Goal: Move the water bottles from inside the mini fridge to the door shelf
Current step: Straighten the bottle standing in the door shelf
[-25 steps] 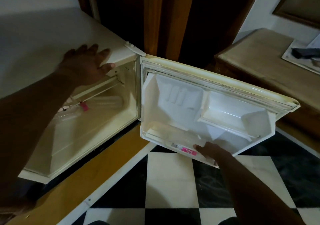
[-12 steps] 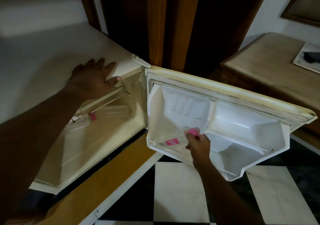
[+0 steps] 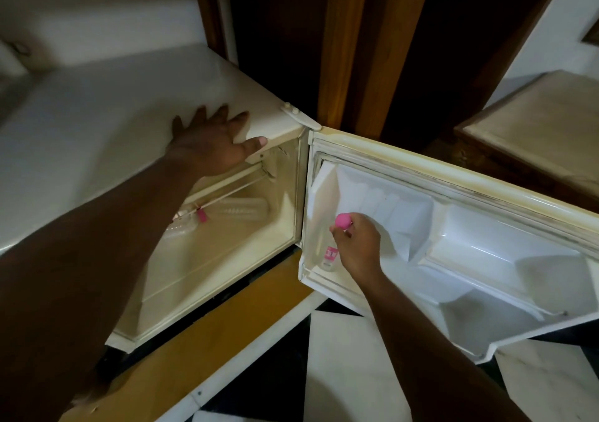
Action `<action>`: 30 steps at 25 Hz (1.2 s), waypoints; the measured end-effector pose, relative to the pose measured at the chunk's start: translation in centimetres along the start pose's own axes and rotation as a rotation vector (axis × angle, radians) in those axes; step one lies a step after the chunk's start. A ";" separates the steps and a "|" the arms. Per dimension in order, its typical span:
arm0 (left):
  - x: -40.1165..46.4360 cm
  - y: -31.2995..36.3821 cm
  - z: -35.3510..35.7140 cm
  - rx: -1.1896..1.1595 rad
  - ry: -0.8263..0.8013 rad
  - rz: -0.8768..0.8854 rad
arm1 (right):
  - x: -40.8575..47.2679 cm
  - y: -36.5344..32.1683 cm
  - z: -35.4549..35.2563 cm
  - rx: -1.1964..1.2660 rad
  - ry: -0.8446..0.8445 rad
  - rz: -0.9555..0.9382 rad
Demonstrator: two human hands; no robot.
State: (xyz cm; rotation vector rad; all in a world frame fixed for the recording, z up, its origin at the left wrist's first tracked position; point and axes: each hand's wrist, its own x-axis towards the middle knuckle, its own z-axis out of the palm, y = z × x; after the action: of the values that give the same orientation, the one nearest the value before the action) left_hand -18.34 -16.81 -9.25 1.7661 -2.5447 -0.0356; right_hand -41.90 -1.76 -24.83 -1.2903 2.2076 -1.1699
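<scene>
Right hand (image 3: 358, 248) grip clamped on one bottle (image 3: 330, 254) upright in door shelf (image 3: 319, 280), frame centre; two bottles (image 3: 243, 209) lie inside fridge (image 3: 207, 259); left hand (image 3: 212, 146) flat, fingers apart, on fridge top.

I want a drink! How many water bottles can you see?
3: one upright in the door shelf under the right hand, two lying inside the fridge. More may be hidden.
</scene>
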 end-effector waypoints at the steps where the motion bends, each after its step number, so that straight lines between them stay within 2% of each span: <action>1: -0.1 0.0 0.0 0.006 0.004 -0.002 | 0.1 -0.2 -0.3 0.008 -0.028 0.009; 3: -0.1 0.1 0.0 0.026 0.009 0.002 | -0.5 -0.7 -0.7 0.042 0.026 0.034; 6: -0.1 0.3 0.0 0.039 -0.002 0.009 | -4.4 -2.3 0.8 0.278 0.314 -0.054; 7: 0.0 0.4 -0.1 0.042 -0.005 0.011 | -6.1 -3.3 2.2 0.348 0.288 -0.114; 9: 0.3 0.6 -0.3 0.045 -0.022 0.008 | -8.0 -5.3 6.4 0.404 0.050 -0.207; 12: 0.1 0.8 -0.5 0.018 -0.034 0.002 | -6.1 -7.8 12.5 0.252 -0.287 -0.295; 16: 0.3 0.7 -0.2 -0.020 -0.021 -0.026 | 1.6 -7.6 19.6 -0.263 -0.450 -0.445; 20: 0.5 0.4 0.2 0.002 0.011 -0.009 | 6.8 -6.6 25.7 -0.704 -0.653 -0.433; 23: 0.2 0.0 0.3 -0.015 0.023 -0.010 | 7.9 -5.9 27.4 -0.903 -0.650 -0.511; 25: 0.0 0.0 0.3 -0.009 0.015 -0.008 | 9.0 -5.7 28.0 -0.876 -0.547 -0.528; 26: 0.0 0.0 0.2 -0.009 0.012 -0.002 | 9.7 -5.8 27.9 -0.825 -0.562 -0.504; 27: 0.1 0.1 0.2 -0.009 0.015 0.005 | 10.3 -5.8 27.5 -0.716 -0.641 -0.412; 29: 0.3 0.1 -0.1 -0.008 0.016 0.007 | 11.0 -5.9 26.4 -0.354 -0.948 -0.082; 30: 0.3 0.0 -0.1 -0.007 0.003 0.006 | 10.7 -5.9 25.6 -0.262 -1.041 0.013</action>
State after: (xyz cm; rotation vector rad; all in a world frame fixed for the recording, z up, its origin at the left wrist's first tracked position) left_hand -18.47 -17.07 -9.10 1.7547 -2.5449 -0.0412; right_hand -28.26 -24.67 -34.57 -1.4896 1.5636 -0.0748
